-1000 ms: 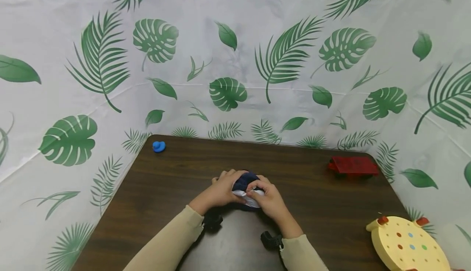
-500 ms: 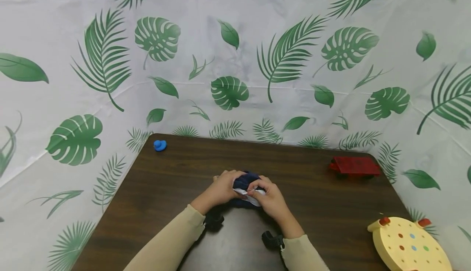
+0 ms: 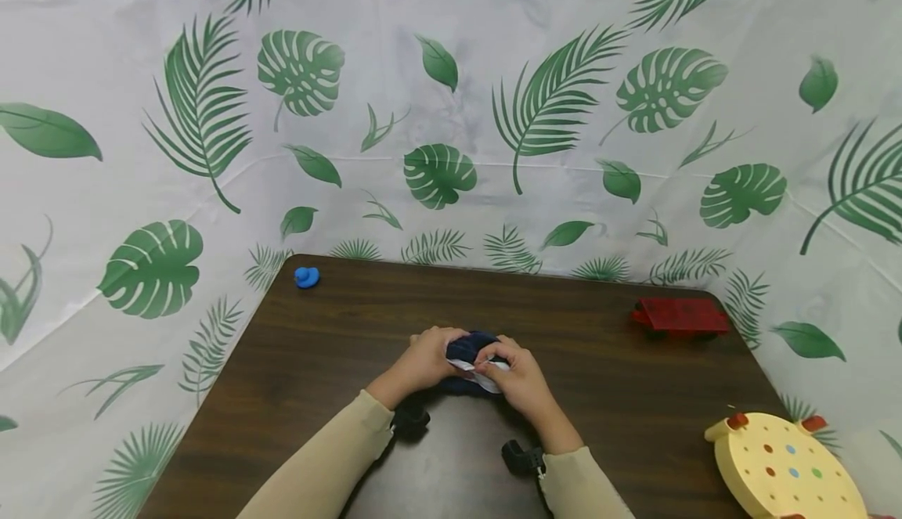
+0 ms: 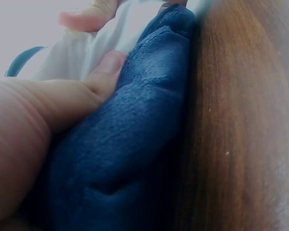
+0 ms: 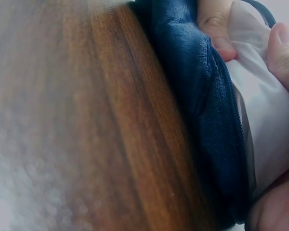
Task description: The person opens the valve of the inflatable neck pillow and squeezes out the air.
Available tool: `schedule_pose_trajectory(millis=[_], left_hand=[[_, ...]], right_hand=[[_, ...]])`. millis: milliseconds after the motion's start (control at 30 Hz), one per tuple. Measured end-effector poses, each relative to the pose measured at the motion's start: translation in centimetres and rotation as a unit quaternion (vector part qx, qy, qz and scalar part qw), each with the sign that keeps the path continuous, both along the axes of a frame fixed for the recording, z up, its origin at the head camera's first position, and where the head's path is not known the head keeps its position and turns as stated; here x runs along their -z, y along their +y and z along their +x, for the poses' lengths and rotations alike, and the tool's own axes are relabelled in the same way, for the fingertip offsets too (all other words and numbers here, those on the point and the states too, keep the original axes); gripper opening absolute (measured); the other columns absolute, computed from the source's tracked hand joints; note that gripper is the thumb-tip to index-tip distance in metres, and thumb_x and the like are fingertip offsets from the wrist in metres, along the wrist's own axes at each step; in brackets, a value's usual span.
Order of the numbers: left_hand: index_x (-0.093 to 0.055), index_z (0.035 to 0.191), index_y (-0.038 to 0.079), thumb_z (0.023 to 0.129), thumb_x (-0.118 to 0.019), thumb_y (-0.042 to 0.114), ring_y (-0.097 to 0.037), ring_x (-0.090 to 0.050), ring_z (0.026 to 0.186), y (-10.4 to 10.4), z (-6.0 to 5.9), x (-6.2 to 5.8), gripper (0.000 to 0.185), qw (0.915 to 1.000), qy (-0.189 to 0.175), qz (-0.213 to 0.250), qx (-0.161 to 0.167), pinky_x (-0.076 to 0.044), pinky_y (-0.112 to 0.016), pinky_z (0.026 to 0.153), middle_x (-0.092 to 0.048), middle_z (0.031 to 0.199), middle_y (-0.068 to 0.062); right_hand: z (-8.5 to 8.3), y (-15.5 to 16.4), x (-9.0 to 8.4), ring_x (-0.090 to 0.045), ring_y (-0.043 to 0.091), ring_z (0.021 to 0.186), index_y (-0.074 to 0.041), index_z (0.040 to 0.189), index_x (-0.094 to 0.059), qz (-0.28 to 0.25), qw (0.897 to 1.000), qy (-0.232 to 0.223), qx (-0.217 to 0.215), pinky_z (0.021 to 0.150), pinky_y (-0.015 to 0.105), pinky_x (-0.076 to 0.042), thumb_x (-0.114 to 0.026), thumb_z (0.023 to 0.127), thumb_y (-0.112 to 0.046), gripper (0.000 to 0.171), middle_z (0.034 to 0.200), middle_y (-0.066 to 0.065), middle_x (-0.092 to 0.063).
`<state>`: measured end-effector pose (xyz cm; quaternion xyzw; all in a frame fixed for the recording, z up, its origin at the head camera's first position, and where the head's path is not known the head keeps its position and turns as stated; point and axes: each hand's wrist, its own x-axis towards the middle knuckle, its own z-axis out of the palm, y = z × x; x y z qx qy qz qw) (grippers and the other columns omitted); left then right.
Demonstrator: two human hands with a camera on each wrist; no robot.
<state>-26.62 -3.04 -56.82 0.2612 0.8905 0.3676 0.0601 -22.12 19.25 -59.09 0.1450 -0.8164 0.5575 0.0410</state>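
Observation:
Between both hands, at the middle of the table, is a soft navy plush pouch (image 3: 474, 344) with a white lining (image 3: 488, 383) showing through its opening. Zipper teeth (image 5: 240, 127) run along the opening's edge in the right wrist view. My left hand (image 3: 421, 364) grips the pouch's left side, its thumb (image 4: 70, 98) pressing at the border of plush and lining. From the right, my right hand (image 3: 523, 384) holds the pouch, thumb and index finger pinched together near the opening. What lies between those fingertips is too small to tell. The pouch's underside is hidden.
A blue rubber duck (image 3: 306, 277) sits at the table's far left corner. At the far right is a red translucent object (image 3: 682, 317). A yellow round board with coloured dots (image 3: 789, 464) stands at the near right. Leaf-patterned cloth (image 3: 366, 112) hangs behind the table (image 3: 338, 323).
Both hands stay in nearly the same place on the pouch. The white lining shows as a narrower strip than a second ago. The head view has shifted slightly.

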Motion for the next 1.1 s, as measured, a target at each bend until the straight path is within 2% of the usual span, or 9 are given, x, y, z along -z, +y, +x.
schedule_pose_trajectory(millis=[133, 233, 400, 567, 700, 933, 1100], left_hand=[[-0.078, 0.132, 0.016, 0.080, -0.098, 0.036, -0.029, -0.071, 0.113, -0.04, -0.07, 0.09, 0.060, 0.9999, 0.003, 0.009, 0.003, -0.034, -0.044, 0.087, -0.081, 0.128, -0.003], [-0.080, 0.128, 0.017, 0.079, -0.099, 0.035, -0.027, -0.072, 0.109, -0.04, -0.06, 0.07, 0.055, 0.9999, 0.004, 0.014, 0.004, -0.032, -0.042, 0.085, -0.082, 0.123, -0.001], [-0.083, 0.121, 0.018, 0.078, -0.100, 0.033, -0.022, -0.074, 0.103, 0.01, -0.03, 0.04, 0.049, 0.9997, 0.001, 0.023, 0.003, -0.031, -0.041, 0.084, -0.084, 0.115, 0.000], [-0.084, 0.108, 0.021, 0.076, -0.101, 0.033, -0.013, -0.072, 0.090, 0.21, 0.02, 0.05, 0.038, 0.9996, -0.009, 0.028, -0.002, -0.030, -0.040, 0.083, -0.083, 0.101, 0.006], [-0.082, 0.099, 0.023, 0.076, -0.101, 0.034, -0.010, -0.068, 0.084, 0.40, 0.02, 0.13, 0.031, 0.9996, -0.003, 0.027, -0.009, -0.029, -0.039, 0.082, -0.081, 0.093, 0.010], [-0.082, 0.097, 0.022, 0.076, -0.101, 0.034, -0.011, -0.067, 0.087, 0.61, 0.14, 0.31, 0.030, 0.9996, 0.014, 0.019, -0.015, -0.030, -0.039, 0.082, -0.080, 0.093, 0.009], [-0.081, 0.101, 0.021, 0.076, -0.101, 0.034, -0.014, -0.069, 0.090, 0.60, 0.04, 0.40, 0.033, 0.9997, 0.005, 0.018, -0.014, -0.029, -0.040, 0.082, -0.081, 0.097, 0.008]], right_hand=[[0.01, -0.09, -0.01, -0.065, 0.023, 0.109, -0.023, 0.091, -0.080, -0.001, 1.000, -0.004, 0.004, 0.099, 0.032, -0.050, -0.087, 0.092, -0.018, 0.009, 0.111, 0.002, -0.074], [0.02, -0.13, -0.04, -0.066, 0.023, 0.106, -0.019, 0.091, -0.081, -0.001, 1.000, -0.006, 0.006, 0.098, 0.033, -0.051, -0.087, 0.092, -0.016, 0.007, 0.109, 0.003, -0.074], [-0.13, -0.07, -0.03, -0.068, 0.017, 0.102, -0.013, 0.092, -0.081, -0.006, 1.000, -0.017, 0.009, 0.096, 0.027, -0.051, -0.086, 0.092, -0.014, 0.005, 0.104, 0.002, -0.076], [-0.35, -0.01, -0.03, -0.069, 0.013, 0.095, -0.016, 0.092, -0.080, -0.014, 0.999, -0.034, 0.012, 0.090, 0.023, -0.052, -0.086, 0.092, -0.015, 0.006, 0.098, 0.002, -0.079], [-0.40, 0.01, -0.14, -0.068, 0.014, 0.094, -0.015, 0.092, -0.080, -0.019, 0.998, -0.051, 0.011, 0.088, 0.022, -0.052, -0.086, 0.092, -0.015, 0.006, 0.098, 0.002, -0.078], [-0.44, 0.14, 0.11, -0.067, 0.014, 0.094, -0.013, 0.092, -0.079, -0.014, 0.999, -0.047, 0.005, 0.086, 0.023, -0.053, -0.085, 0.094, -0.015, 0.007, 0.098, 0.004, -0.078], [-0.33, 0.10, 0.18, -0.068, 0.012, 0.093, -0.013, 0.095, -0.079, -0.026, 0.999, -0.039, 0.003, 0.084, 0.022, -0.054, -0.084, 0.095, -0.016, 0.006, 0.098, 0.002, -0.077]])
